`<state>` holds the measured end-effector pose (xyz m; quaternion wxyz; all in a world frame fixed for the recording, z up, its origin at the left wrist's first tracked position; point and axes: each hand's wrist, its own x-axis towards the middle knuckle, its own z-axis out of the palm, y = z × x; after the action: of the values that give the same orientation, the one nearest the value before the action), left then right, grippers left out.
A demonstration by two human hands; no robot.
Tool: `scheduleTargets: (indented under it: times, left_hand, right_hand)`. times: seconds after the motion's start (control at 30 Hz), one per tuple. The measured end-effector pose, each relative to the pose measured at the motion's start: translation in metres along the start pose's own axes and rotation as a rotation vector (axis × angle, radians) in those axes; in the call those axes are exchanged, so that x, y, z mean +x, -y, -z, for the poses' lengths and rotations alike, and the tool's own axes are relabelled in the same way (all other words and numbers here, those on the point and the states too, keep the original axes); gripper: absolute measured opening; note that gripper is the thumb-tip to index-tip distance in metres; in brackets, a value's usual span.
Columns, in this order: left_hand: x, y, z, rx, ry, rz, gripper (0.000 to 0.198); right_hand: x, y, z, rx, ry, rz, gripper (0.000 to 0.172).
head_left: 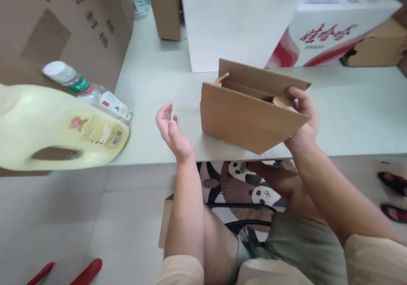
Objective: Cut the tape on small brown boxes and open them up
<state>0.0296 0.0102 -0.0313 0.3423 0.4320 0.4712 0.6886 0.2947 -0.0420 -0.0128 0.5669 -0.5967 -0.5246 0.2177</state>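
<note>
A small brown cardboard box [248, 117] tilts above the pale table, its top flaps standing up and its inside mostly hidden. My right hand [303, 117] grips it at the right end, fingers over the edge by a folded flap. To the left of the box, my left hand [173, 132] is raised over the table with its fingers apart. It touches nothing and is slightly blurred.
A large yellow jug [60, 128] and a clear plastic bottle [92, 92] are on the left, before a big carton [70, 26]. White boxes [235, 30] stand behind, one with red print [327, 34]. The table's front edge [152, 163] runs above my legs.
</note>
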Motion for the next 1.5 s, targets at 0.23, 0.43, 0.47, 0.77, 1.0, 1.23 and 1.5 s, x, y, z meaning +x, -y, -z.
scheduleTargets:
  times: [0.23, 0.43, 0.47, 0.77, 1.0, 1.23, 1.5]
  left_hand:
    - [-0.027, 0.003, -0.057, -0.112, 0.288, -0.044, 0.060]
    - [-0.015, 0.012, -0.064, -0.024, 0.333, -0.130, 0.049]
    - [-0.015, 0.013, -0.065, -0.015, 0.327, -0.132, 0.047]
    - [-0.010, 0.014, -0.071, 0.137, 0.295, -0.216, 0.047]
    - [-0.004, 0.011, -0.066, 0.166, 0.335, -0.200, 0.018]
    - [0.013, 0.009, -0.063, -0.204, 0.029, 0.178, 0.023]
    - [0.003, 0.005, -0.072, -0.215, 0.103, 0.520, 0.041]
  right_hand:
    - [-0.019, -0.031, 0.036, 0.209, -0.075, -0.084, 0.046]
    - [-0.019, -0.026, 0.032, 0.331, -0.072, -0.040, 0.069]
    - [-0.019, -0.026, 0.032, 0.337, -0.060, -0.037, 0.068]
    - [-0.021, -0.035, 0.040, 0.221, -0.048, 0.086, 0.022]
    - [-0.027, -0.053, 0.040, 0.212, -0.030, 0.076, 0.049]
    - [-0.040, -0.064, 0.034, 0.340, 0.131, -0.154, 0.075]
    - [-0.045, -0.050, 0.015, 0.232, 0.182, -0.039, 0.109]
